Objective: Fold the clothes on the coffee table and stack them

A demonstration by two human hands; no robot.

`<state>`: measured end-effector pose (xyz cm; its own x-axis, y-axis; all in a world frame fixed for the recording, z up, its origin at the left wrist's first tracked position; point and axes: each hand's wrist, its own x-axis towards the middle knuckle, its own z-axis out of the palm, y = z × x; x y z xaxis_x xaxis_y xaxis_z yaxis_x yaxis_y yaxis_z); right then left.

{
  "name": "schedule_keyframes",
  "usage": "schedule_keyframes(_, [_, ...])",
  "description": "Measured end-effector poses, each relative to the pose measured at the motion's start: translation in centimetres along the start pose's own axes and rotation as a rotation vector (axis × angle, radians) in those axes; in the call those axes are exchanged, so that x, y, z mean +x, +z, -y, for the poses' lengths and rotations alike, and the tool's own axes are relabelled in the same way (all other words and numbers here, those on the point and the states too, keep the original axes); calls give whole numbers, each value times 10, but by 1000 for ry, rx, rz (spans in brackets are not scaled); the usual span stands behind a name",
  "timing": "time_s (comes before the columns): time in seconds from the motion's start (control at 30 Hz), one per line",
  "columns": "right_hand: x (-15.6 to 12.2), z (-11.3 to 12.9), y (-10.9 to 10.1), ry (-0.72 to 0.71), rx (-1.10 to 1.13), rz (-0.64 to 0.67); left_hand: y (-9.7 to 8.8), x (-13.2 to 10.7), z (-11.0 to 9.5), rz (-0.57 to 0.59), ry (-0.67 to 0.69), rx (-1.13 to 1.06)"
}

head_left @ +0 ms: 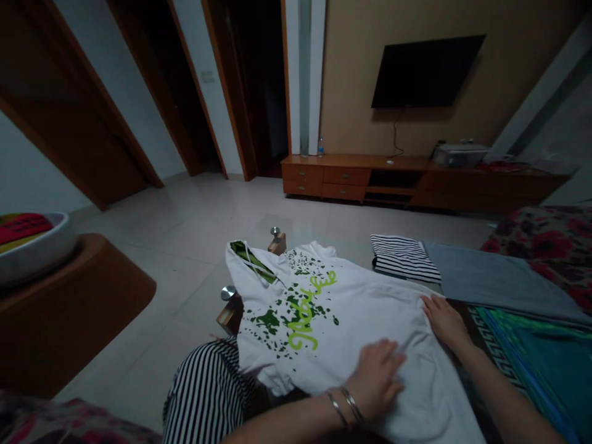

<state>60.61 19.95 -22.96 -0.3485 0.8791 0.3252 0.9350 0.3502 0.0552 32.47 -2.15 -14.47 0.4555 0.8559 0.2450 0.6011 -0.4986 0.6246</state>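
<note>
On the low glass table in front of us, we are pressing a white hooded sweatshirt with green splatter print (pixel 314 308), spread flat. It is looking soft, light and limp, likely best taken at a hem or shoulder seam. Our left hand (pixel 377 376) is lying palm down, fingers slightly spread; our right hand (pixel 444 320) is resting flat at the sweatshirt's edge, fingers loosely together, gripping nothing.

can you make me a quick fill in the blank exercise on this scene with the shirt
1. Both hands, the left hand and right hand, lie flat on a ____ hooded shirt.
2. The shirt's splatter print is ____.
3. Bracelets sit on the ____ wrist.
4. The folded garment beyond the shirt is ____.

Missing words: white; green; left; striped
</note>
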Motion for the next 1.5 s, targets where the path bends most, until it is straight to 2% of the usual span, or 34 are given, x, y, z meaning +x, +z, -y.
schedule_keyframes(0.03, [0,12,-5,45,-23,-23,-29,-8,23,-87,-40,29])
schedule_keyframes(0.1, [0,45,-15,65,-16,-79,-93,-26,76,-320,-219,85])
schedule_keyframes(0.17, [-2,85,-21,-10,54,-107,-156,-47,130,-627,-559,158])
schedule_keyframes(0.2, [-3,106,-24,-62,93,-98,-183,-58,156,-719,-659,187])
schedule_keyframes(0.27, [0,146,-29,-119,136,-45,-228,-78,201,-896,-851,220])
schedule_keyframes(0.33, [12,182,-37,-92,136,17,-257,-95,238,-1020,-1020,214])
schedule_keyframes(0.43, [50,234,-55,-59,181,71,-281,-108,278,-1096,-1161,176])
schedule_keyframes(0.5, [85,278,-71,-130,288,111,-289,-109,298,-1109,-1195,171])
schedule_keyframes(0.63, [152,398,-93,-378,513,258,-298,-98,323,-1118,-1212,232])
schedule_keyframes(0.7, [178,464,-96,-464,569,312,-299,-92,333,-1116,-1211,269])
schedule_keyframes(0.77, [198,524,-93,-461,561,345,-300,-90,340,-1092,-1211,307])
schedule_keyframes(0.87, [220,587,-83,-370,408,445,-304,-92,346,-1013,-1230,351])
schedule_keyframes(0.93, [228,607,-78,-357,321,504,-310,-96,348,-972,-1242,329])
schedule_keyframes(1.03, [235,612,-79,-376,266,508,-318,-102,348,-1005,-1229,198])
schedule_keyframes(1.17, [241,594,-91,-367,227,511,-324,-108,352,-1103,-1201,35])
schedule_keyframes(1.27, [239,575,-99,-361,252,571,-328,-115,362,-1182,-1224,-56])
schedule_keyframes(1.4, [219,558,-103,-399,284,638,-331,-126,378,-1302,-1246,-180])
schedule_keyframes(1.5, [197,561,-103,-424,321,618,-331,-130,385,-1389,-1218,-233])
